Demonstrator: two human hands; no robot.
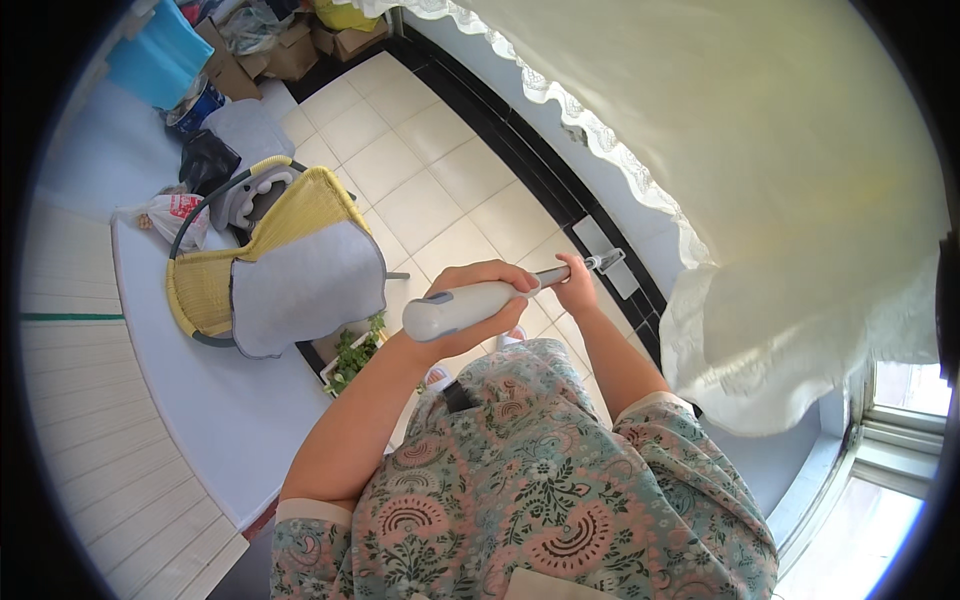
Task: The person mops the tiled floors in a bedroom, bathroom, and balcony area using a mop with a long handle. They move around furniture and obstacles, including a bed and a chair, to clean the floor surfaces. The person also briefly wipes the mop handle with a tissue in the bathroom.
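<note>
I hold a long-handled flat mop with both hands. My left hand [482, 290] is wrapped round the thick white grip [440, 314] near its top end. Farther down the grey pole, my right hand [576, 286] is closed round the shaft. The mop's pale rectangular head [626, 274] lies against the black skirting on the right, tilted along the wall's foot. Its joint to the pole shows just past my right hand.
A yellow woven chair [205, 290] with a grey cushion [310, 285] stands left, beside a potted plant [352, 358]. Cardboard boxes [292, 52] and bags fill the far corner. A pale curtain [800, 180] hangs on the right over the tiled floor [420, 170].
</note>
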